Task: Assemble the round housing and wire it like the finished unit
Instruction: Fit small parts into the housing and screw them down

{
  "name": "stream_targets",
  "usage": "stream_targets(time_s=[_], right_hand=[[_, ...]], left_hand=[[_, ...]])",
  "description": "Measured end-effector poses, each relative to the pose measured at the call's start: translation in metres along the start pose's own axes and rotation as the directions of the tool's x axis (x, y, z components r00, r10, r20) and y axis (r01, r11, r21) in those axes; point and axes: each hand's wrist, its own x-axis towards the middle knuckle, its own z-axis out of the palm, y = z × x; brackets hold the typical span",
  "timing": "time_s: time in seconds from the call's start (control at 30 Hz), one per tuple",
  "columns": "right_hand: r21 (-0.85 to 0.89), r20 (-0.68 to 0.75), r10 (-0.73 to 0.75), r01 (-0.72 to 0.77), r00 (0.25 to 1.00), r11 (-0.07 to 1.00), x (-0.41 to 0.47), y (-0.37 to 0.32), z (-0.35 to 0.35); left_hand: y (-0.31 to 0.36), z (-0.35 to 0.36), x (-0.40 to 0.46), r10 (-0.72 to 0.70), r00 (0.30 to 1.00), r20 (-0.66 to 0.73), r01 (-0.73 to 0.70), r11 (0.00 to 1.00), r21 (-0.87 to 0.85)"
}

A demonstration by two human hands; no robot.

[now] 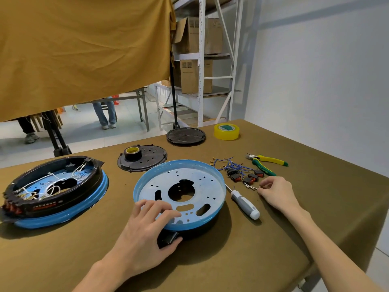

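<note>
An olive-brown cloth covers the table (pixel 273 239), with a white wall beyond it, a mustard curtain (pixel 84 51) hanging behind, and metal shelving (pixel 202 60) holding cardboard boxes.

The round housing (pixel 180 194) sits mid-table: a blue-rimmed perforated plate atop a black base. The left hand (pixel 147 230) clamps its near edge, fingers curled over the rim, thumb against a black tab on the base. Well to the housing's left lies the finished unit (pixel 53 190), one black ring on a blue dish, with white wires coiled inside and red switches along its near side.

Behind the housing are two black discs; the nearer disc (pixel 142 158) carries one roll of black tape (pixel 132 153). One roll of clear yellow tape (pixel 226 131) stands farther back.

Right of the housing: one screwdriver (pixel 244 202), one pair of pliers (pixel 266 163), blue wires (pixel 229 164), and five or so rocker switches (pixel 245 177) (hard to count exactly). The right hand (pixel 275 191) rests there, fingertips pinched together on something too small to identify.
</note>
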Motion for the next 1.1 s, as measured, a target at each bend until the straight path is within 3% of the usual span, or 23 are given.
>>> stream_targets(time_s=[0.23, 0.37, 0.47, 0.67, 0.73, 0.8, 0.87, 0.97, 1.1], right_hand=[[0.029, -0.006, -0.030, 0.031, 1.000, 0.999, 0.002, 0.002, -0.003], [0.202, -0.210, -0.094, 0.137, 0.973, 0.970, -0.019, -0.008, 0.000], [0.403, -0.221, -0.171, 0.250, 0.960, 0.881, -0.043, -0.032, 0.008], [0.491, -0.156, -0.314, 0.349, 0.937, 0.798, -0.068, -0.078, 0.016], [0.511, -0.206, -0.305, 0.368, 0.930, 0.776, -0.072, -0.088, 0.016], [0.547, -0.294, -0.292, 0.410, 0.910, 0.730, -0.076, -0.099, 0.012], [0.571, -0.343, -0.309, 0.458, 0.887, 0.681, -0.080, -0.110, 0.007], [0.563, -0.349, -0.405, 0.534, 0.845, 0.631, -0.084, -0.127, 0.001], [0.446, -0.375, -0.518, 0.639, 0.769, 0.626, -0.085, -0.146, 0.001]], left_hand=[[0.012, 0.008, 0.003, 0.048, 0.999, 0.014, -0.048, 0.997, 0.067], [0.011, 0.004, 0.008, 0.009, 1.000, 0.026, -0.012, 0.996, 0.088], [0.011, 0.003, 0.013, 0.036, 0.999, -0.036, -0.033, 0.996, 0.088], [0.000, -0.007, 0.026, 0.099, 0.966, -0.239, -0.081, 0.993, 0.082], [-0.004, -0.019, 0.037, 0.033, 0.950, -0.311, -0.035, 0.999, 0.001], [-0.005, -0.032, 0.048, -0.141, 0.921, -0.364, 0.093, 0.985, -0.146], [-0.002, -0.046, 0.059, -0.392, 0.833, -0.391, 0.242, 0.893, -0.378], [-0.003, -0.061, 0.072, -0.734, 0.627, -0.260, 0.380, 0.580, -0.721], [-0.009, -0.065, 0.076, -0.900, 0.430, 0.069, 0.470, 0.158, -0.869]])
